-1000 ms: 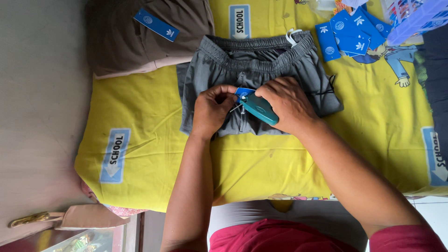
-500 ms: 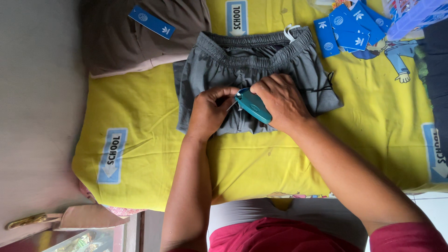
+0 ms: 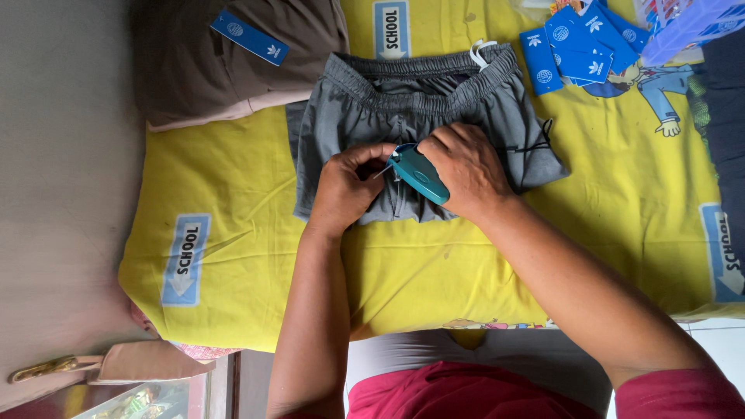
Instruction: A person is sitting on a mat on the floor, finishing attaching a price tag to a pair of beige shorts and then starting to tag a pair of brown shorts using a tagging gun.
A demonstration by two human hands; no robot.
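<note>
- My right hand [image 3: 466, 167] grips the teal tagger [image 3: 419, 174], its long axis slanting toward my left hand [image 3: 345, 186].
- I see left fingers pinching the grey shorts [image 3: 419, 109] just beside the tagger's tip.

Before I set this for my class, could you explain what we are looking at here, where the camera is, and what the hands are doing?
There is no machine: the camera sits on a person's head and looks down at their two bare hands. Grey shorts lie on a yellow cloth. The right hand holds a teal tagging tool against the shorts, while the left hand pinches the fabric beside its tip. A brown garment with a blue tag lies nearby, and loose blue tags lie further along.
</note>
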